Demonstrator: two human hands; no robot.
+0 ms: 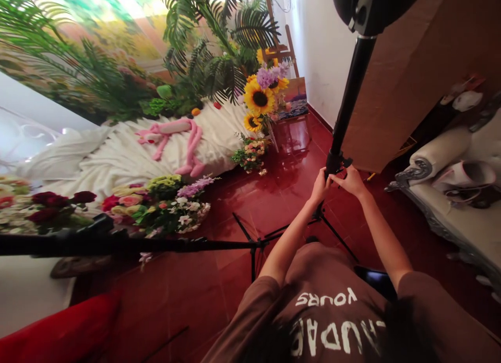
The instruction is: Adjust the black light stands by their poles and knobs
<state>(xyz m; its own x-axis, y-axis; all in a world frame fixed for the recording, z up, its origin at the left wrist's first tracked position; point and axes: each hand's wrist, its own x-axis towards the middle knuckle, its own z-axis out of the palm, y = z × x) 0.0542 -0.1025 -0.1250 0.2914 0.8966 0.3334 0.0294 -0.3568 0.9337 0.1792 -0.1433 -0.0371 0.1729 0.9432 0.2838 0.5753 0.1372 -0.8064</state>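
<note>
A black light stand [349, 96] rises in front of me, with a dark lamp head [371, 8] on top that the upper edge of the view cuts off. My left hand [321, 185] is closed round the pole just below its black locking collar [335, 160]. On the collar's right side my right hand [349, 182] is closed at the clamp knob, its thumb reaching toward the left hand. The fingers partly hide the knob. Below the hands, the stand's legs are spread on the dark red floor [235, 290].
A second black stand [219, 245] crosses the left side, its legs near mine. White draped cloth [129, 154] carries a pink plush toy [191, 143]; flowers [156, 206] line its front. Sunflowers [260, 98] stand by a wooden easel. A cream sofa [469, 196] is on the right.
</note>
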